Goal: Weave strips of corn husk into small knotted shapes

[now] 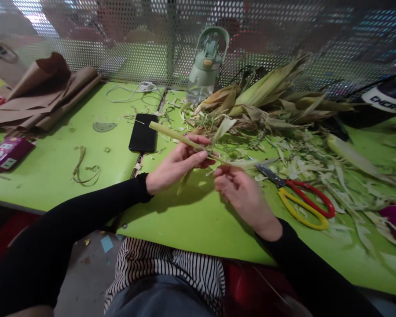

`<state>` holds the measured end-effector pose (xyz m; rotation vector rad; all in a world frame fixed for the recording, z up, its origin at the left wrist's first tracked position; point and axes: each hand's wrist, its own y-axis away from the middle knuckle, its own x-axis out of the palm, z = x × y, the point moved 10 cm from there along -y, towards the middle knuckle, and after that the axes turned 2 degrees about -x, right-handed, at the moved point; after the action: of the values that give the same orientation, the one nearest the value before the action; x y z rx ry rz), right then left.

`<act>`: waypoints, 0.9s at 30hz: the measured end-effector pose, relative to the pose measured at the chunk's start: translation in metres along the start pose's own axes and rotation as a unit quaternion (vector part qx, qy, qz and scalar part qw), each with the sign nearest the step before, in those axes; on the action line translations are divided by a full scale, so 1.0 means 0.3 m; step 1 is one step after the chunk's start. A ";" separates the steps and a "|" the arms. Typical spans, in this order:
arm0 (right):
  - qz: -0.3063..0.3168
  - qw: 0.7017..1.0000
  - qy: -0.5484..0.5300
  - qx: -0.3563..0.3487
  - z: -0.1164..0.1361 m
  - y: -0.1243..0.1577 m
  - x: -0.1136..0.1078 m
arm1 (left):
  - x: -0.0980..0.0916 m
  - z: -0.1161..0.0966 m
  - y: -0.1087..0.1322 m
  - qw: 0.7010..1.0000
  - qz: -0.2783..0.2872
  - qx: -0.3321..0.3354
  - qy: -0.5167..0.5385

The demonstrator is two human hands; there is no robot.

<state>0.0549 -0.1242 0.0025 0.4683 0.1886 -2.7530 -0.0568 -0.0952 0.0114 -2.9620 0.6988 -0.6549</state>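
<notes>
My left hand is closed round a long pale green plant stalk that slants up to the left above the green table. My right hand pinches the stalk's thin leafy end near the middle of the view. Red and yellow scissors lie on the table just right of my right hand. A black phone lies just beyond my left hand.
A heap of corn husks and leaves sits at the back right, with scraps strewn across the right side. A green water bottle stands by the perforated metal screen. Brown paper and a purple box lie at the left.
</notes>
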 end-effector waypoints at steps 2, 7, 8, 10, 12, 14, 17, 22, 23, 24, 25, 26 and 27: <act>-0.061 0.996 -0.068 0.007 -0.009 -0.003 -0.052 | 0.017 0.012 0.004 1.000 0.018 -0.015 -0.008; -0.032 0.999 -0.009 -0.011 0.019 -0.006 -0.048 | 0.039 0.011 0.015 0.998 0.038 -0.011 -0.047; -0.014 1.000 0.020 -0.017 0.029 -0.005 -0.043 | 0.042 0.012 0.016 0.997 0.048 -0.015 -0.060; 0.021 0.997 0.059 -0.034 0.052 -0.002 -0.042 | 0.052 0.019 0.018 0.993 0.074 -0.031 -0.087; 0.057 0.993 0.087 -0.054 0.080 0.000 -0.048 | 0.057 0.018 0.021 0.990 0.086 -0.037 -0.109; 0.097 0.985 0.119 -0.073 0.107 0.004 -0.053 | 0.055 0.009 0.023 0.990 0.078 -0.033 -0.113; 0.145 0.969 0.164 -0.113 0.156 0.017 -0.063 | 0.057 -0.018 0.023 0.994 0.061 -0.017 -0.090; 0.163 0.949 0.209 -0.169 0.223 0.044 -0.098 | 0.035 -0.067 0.015 0.998 0.021 0.004 -0.062; 0.163 0.949 0.212 -0.165 0.219 0.044 -0.106 | 0.031 -0.071 0.013 0.998 0.021 0.004 -0.066; 0.150 0.952 0.218 -0.155 0.209 0.039 -0.120 | 0.028 -0.074 0.010 0.997 0.024 0.004 -0.073; 0.116 0.955 0.232 -0.143 0.197 0.029 -0.145 | 0.023 -0.075 0.006 0.996 0.027 0.004 -0.079; 0.059 0.955 0.258 -0.135 0.190 0.017 -0.181 | 0.015 -0.075 0.002 0.996 0.028 0.005 -0.087; -0.021 0.946 0.291 -0.141 0.196 0.011 -0.225 | 0.006 -0.074 -0.003 0.995 0.027 0.007 -0.096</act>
<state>0.0985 -0.1175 0.0803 1.1895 0.7269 -2.4873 -0.0638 -0.0937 0.0325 -2.9288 0.7492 -0.3644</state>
